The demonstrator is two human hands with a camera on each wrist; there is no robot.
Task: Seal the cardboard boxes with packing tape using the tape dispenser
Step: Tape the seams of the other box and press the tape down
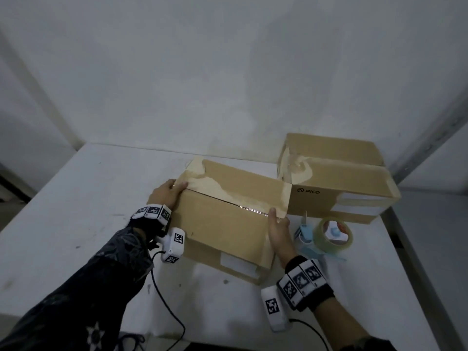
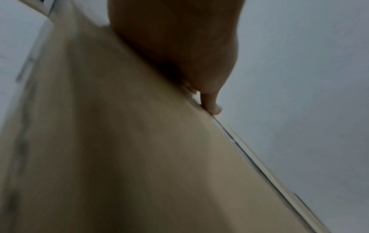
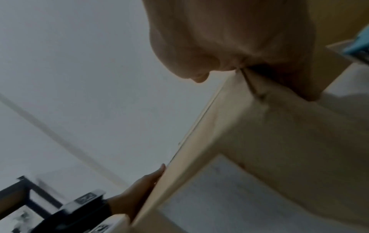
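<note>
A closed cardboard box (image 1: 228,219) lies in the middle of the white table (image 1: 76,198), with shiny tape along its top seam. My left hand (image 1: 167,193) presses flat against its left end, thumb lying over the top edge. My right hand (image 1: 277,229) presses flat against the right end, thumb up at the seam. The left wrist view shows my left hand (image 2: 179,39) against the cardboard (image 2: 119,141). From the right wrist, my right hand (image 3: 229,31) is at the box's (image 3: 279,126) top corner. The blue tape dispenser (image 1: 329,234) with a clear roll lies just right of my right hand.
A second taped box (image 1: 342,178), printed PICO, stands at the back right, touching the near box's far corner. A grey wall (image 1: 228,72) closes the back. Black cables (image 1: 162,295) run from my wrists over the table's front edge.
</note>
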